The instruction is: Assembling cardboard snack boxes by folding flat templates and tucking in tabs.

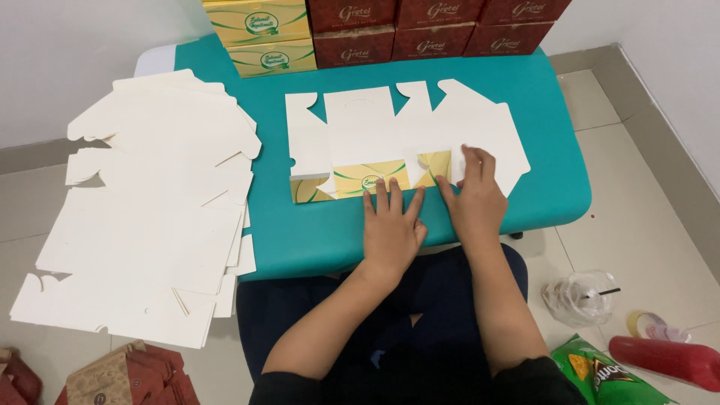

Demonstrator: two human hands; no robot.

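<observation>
A flat cream cardboard box blank (390,127) lies on the teal table (300,232), its near flaps folded up to show a yellow and green printed side (371,180). My left hand (391,225) rests flat on the table with its fingertips against the folded yellow flap. My right hand (474,196) presses down on the right part of the blank, fingers spread over a side flap. Neither hand grips anything.
A thick pile of unfolded cream blanks (150,202) covers the table's left side and overhangs it. Finished yellow boxes (259,34) and dark red boxes (431,30) are stacked at the back. On the floor at right lie a plastic cup (581,298), a red bottle (667,361) and a green snack bag (600,371).
</observation>
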